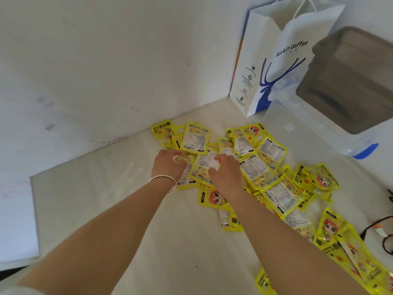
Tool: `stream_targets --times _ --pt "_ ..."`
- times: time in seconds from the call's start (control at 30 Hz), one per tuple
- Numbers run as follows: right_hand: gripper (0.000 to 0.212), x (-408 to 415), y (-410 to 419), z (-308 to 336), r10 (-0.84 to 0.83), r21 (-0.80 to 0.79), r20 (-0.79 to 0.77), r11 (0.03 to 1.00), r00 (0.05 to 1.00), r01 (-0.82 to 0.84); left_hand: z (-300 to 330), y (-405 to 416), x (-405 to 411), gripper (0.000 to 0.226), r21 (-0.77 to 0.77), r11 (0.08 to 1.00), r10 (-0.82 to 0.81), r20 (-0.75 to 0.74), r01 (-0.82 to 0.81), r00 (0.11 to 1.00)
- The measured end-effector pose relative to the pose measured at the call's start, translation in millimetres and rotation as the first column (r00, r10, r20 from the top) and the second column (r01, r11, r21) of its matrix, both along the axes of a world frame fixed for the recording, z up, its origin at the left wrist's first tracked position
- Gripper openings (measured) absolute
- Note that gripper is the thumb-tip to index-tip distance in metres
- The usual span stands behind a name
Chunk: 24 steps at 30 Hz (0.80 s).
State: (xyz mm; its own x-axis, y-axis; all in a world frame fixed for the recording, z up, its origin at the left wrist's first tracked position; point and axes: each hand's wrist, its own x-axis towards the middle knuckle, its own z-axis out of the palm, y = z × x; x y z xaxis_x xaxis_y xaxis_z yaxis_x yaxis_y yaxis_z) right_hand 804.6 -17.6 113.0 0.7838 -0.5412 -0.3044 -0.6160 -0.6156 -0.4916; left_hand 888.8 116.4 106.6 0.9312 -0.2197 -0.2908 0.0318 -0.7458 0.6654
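Forearms stretched side by side toward the bed's (102,205) far edge, a silver bangle (165,181) on the left wrist. Fingers of the left hand (168,165) clutched a crumpled yellow packet (181,159); those of the right hand (227,172) pinched a white-backed packet (213,163) beside it — both amid the yellow pile (270,179). A white paper bag (282,69) reading "luckin coffee" stood in the far right corner, against the white wall (106,60).

Yellow packets (274,194), fronted with an orange-haired cartoon face and white flowers or backed with white text panels, lie under and right of the left hand (168,165) and right hand (226,169). A silver bangle (168,184) rings the left wrist. Beyond the right hand, a white paper bag (276,67) bears a blue antler motif and dark lettering.
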Motion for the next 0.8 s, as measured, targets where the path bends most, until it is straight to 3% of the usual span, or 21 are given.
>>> stream_targets --times 0.2,0.3,0.4,0.63,0.8 --pt "0.047 47 -3 -12 0.034 -0.071 0.012 0.997 0.999 -0.033 -16 -8 44 0.053 0.01 0.96 0.281 0.012 -0.282 0.96" --pt "0.061 64 -1 -18 0.118 -0.169 -0.049 0.978 0.992 -0.124 -26 -11 62 0.069 -0.025 0.939 0.344 -0.006 -0.344 0.939" --pt "0.073 72 4 -29 0.205 -0.263 -0.11 0.938 0.973 -0.227 -34 -17 76 0.077 -0.08 0.933 0.352 -0.008 -0.352 0.936" --pt "0.075 81 -2 -42 0.267 -0.308 -0.207 0.895 0.941 -0.321 -40 -37 87 0.094 -0.09 0.946 0.309 -0.055 -0.313 0.949" --pt "0.065 86 -7 -44 0.28 -0.338 -0.179 0.883 0.943 -0.326 -34 -48 94 0.074 -0.051 0.963 0.256 -0.15 -0.266 0.955"
